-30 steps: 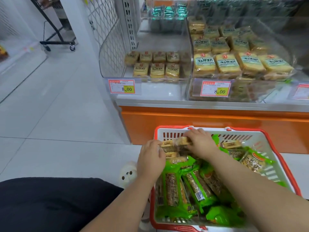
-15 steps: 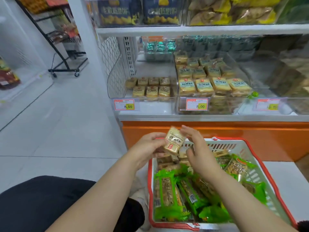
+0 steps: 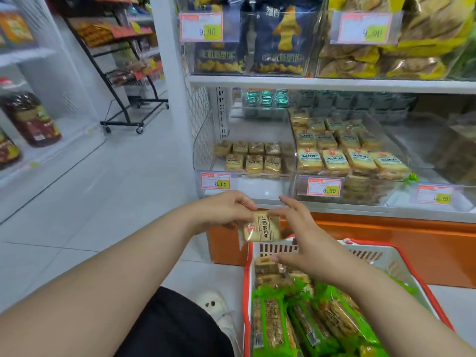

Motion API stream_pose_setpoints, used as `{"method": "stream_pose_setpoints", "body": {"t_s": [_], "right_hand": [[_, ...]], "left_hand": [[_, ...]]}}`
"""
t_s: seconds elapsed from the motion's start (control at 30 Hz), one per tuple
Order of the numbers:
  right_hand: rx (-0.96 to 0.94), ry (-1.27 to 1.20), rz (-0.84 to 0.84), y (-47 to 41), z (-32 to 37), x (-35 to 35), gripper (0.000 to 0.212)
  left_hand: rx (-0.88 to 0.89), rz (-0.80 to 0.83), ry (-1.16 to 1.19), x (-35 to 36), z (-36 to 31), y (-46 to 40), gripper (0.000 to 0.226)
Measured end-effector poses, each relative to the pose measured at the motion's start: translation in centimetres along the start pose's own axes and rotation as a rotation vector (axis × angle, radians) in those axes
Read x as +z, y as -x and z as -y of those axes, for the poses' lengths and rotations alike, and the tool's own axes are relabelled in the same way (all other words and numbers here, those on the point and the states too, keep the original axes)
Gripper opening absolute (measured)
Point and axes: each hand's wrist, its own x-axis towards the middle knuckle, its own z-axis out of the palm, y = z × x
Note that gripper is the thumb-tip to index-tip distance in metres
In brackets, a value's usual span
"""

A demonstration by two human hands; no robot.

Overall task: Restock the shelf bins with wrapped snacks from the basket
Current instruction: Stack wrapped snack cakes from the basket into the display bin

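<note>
While the left hand [image 3: 224, 210] is pinching a wrapped snack [image 3: 262, 227] by its upper left edge at centre frame, the right hand [image 3: 306, 238] is hovering just beside the packet's right side, fingers spread and relaxed, grasping nothing; whether a fingertip is touching the wrapper cannot be told.

Snack: 1 small yellow-tan packet with dark lettering and a red mark, tilting, sitting above the near left corner of the basket [image 3: 386, 256] and below the shelf front.

Basket: white slotted plastic with red rim, occupying the lower right of the frame, holding long green bars [image 3: 273, 323] at the near end and small tan packets [image 3: 268, 269] at the far left corner.

Left bin [image 3: 247, 186]: clear plastic, centre frame, holding 2 rows of matching small packets [image 3: 253, 163], 4 behind and 3 in front, with bare floor at the front; a tag reading 8.00 [image 3: 215, 181] is hanging on its face.

Middle bin [image 3: 386, 191]: clear, to the right of the first, holding larger yellow packets [image 3: 334, 159] stacked in rows; a 2nd tag reading 8.00 [image 3: 325, 187] is hanging on it.

Upper shelf [image 3: 329, 83]: running across the top of the frame, carrying dark blue bags [image 3: 280, 39] and yellow bags [image 3: 386, 60], each with a 9.90 tag.

Wheeled rack [image 3: 123, 81]: standing at upper left.

White shoe [image 3: 216, 305]: showing at bottom centre, left of the basket.
</note>
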Motion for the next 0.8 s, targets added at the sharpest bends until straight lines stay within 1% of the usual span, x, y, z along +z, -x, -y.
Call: {"method": "stream_pose_setpoints", "body": {"t_s": [0.07, 0.1, 0.13, 0.17, 0.2, 0.23, 0.3, 0.33, 0.4, 0.43, 0.47, 0.53, 0.6, 0.73, 0.77, 0.8], "right_hand": [[0.002, -0.01, -0.027, -1.2, 0.6, 0.3, 0.068], [0.022, -0.025, -0.074, -1.8, 0.9, 0.5, 0.064], [0.05, -0.055, -0.128, -2.3, 1.4, 0.6, 0.062], [0.077, -0.094, -0.184, -2.8, 1.8, 0.8, 0.06], [0.102, -0.123, -0.241, -3.1, 2.4, 0.9, 0.058], [0.129, -0.122, -0.295, -3.4, 2.9, 1.1, 0.058], [0.178, -0.041, -0.357, -4.0, 3.7, 1.4, 0.059], [0.193, 0.008, -0.356, -4.4, 3.9, 1.5, 0.062], [0.152, 0.106, -0.318, -5.4, 3.5, 1.5, 0.073], [0.078, 0.147, -0.3, -6.0, 3.1, 1.4, 0.074], [-0.002, 0.18, -0.274, -6.7, 2.7, 1.2, 0.07], [-0.112, 0.234, -0.162, -8.1, 2.5, 0.5, 0.057], [-0.146, 0.268, -0.041, -9.7, 2.9, -0.2, 0.051], [-0.181, 0.249, 0.043, -13.1, 4.1, -1.7, 0.048], [-0.197, 0.249, 0.054, -13.9, 4.3, -2.2, 0.047], [-0.203, 0.24, 0.053, -14.8, 4.5, -2.8, 0.047]], "left_hand": [[0.042, -0.035, 0.158, -0.7, -0.1, -0.5, 0.045], [0.053, -0.079, 0.241, -0.8, -0.2, -0.9, 0.052], [0.058, -0.13, 0.327, -0.9, -0.4, -1.2, 0.054], [0.058, -0.167, 0.415, -0.9, -0.5, -1.5, 0.053], [0.056, -0.167, 0.499, -1.0, -0.8, -1.7, 0.049], [0.058, -0.133, 0.555, -1.1, -0.9, -1.8, 0.045], [0.067, -0.063, 0.6, -1.3, -0.8, -1.9, 0.036], [0.066, -0.06, 0.612, -1.4, -0.6, -1.9, 0.035], [0.045, -0.13, 0.6, -1.8, -0.2, -2.3, 0.043], [0.03, -0.182, 0.566, -2.1, 0.1, -2.4, 0.048], [0.016, -0.226, 0.534, -2.3, 0.4, -2.5, 0.051], [0.017, -0.287, 0.527, -2.7, 1.0, -2.6, 0.048], [0.023, -0.336, 0.547, -3.0, 1.6, -2.7, 0.044], [0.085, -0.421, 0.615, -4.3, 1.8, -2.8, 0.04], [0.115, -0.456, 0.596, -4.9, 1.7, -2.9, 0.036], [0.151, -0.521, 0.513, -5.5, 1.8, -3.0, 0.032]]}}
